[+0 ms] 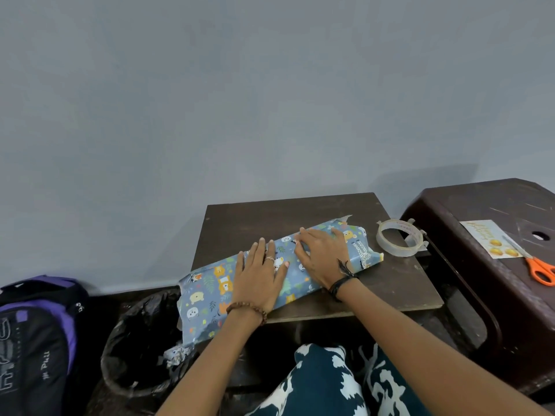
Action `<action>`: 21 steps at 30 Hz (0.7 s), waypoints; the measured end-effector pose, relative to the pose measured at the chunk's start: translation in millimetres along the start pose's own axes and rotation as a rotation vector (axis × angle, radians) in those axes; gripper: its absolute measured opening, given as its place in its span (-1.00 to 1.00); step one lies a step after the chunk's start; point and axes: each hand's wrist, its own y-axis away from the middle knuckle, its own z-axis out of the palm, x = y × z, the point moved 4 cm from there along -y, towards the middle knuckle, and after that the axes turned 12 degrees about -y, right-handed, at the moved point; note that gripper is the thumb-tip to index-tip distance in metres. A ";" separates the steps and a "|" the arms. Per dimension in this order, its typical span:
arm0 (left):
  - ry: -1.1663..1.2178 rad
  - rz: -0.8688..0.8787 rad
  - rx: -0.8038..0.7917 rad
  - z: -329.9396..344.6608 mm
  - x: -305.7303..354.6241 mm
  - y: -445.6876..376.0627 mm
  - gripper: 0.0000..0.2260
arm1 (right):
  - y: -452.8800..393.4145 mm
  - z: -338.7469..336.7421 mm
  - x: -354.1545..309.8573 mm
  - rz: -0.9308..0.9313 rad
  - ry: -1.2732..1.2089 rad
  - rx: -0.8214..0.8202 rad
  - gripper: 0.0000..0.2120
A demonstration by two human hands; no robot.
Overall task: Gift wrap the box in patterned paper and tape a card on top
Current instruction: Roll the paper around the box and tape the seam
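A long box wrapped in blue animal-print paper [207, 295] lies slanted across a small dark wooden board [390, 283], its left end hanging past the board's edge. My left hand [258, 274] lies flat on the middle of the box with fingers spread. Just to its right, my right hand [322, 256] presses on the paper, fingers bent slightly at the tips. A roll of clear tape [401, 238] sits on the board to the right of the box. The card [489, 239] with gold print lies on a brown plastic stool [468, 205] at right.
Orange-handled scissors [537, 267] rest partly on the card. A black bin with a liner [138, 340] and paper scraps stands below the box's left end. A purple-and-black backpack [36, 331] sits at far left. A grey wall is behind.
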 end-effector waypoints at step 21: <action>-0.075 -0.061 0.112 -32.7 -16.3 -46.9 -0.80 | 26.9 -3.5 -8.5 -0.245 0.117 -0.618 -0.10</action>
